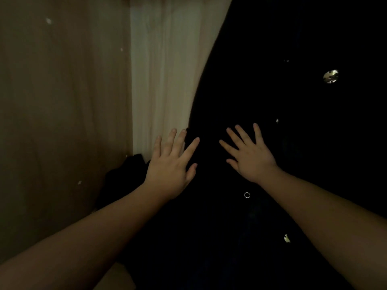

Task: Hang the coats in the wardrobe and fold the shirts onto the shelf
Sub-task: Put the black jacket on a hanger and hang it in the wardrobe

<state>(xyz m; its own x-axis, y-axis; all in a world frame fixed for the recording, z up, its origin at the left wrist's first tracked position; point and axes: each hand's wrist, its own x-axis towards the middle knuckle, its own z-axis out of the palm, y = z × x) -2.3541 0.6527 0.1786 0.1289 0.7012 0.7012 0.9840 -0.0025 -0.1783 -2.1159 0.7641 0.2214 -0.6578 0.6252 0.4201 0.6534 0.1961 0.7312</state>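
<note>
A black coat (pixel 272 101) with shiny round buttons (pixel 330 76) hangs inside the dim wardrobe and fills the right half of the view. My left hand (pixel 170 162) lies with straight, spread fingers at the coat's left edge. My right hand (pixel 249 152) is spread flat against the coat's front, a little right of the left hand. Neither hand holds anything. The hanger and rail are out of view.
The wardrobe's brown side wall (pixel 62 111) stands on the left and its paler back panel (pixel 163 70) behind. More dark fabric (pixel 123 174) is bunched low in the corner. A small metal ring (pixel 247 195) shows on the coat below my hands.
</note>
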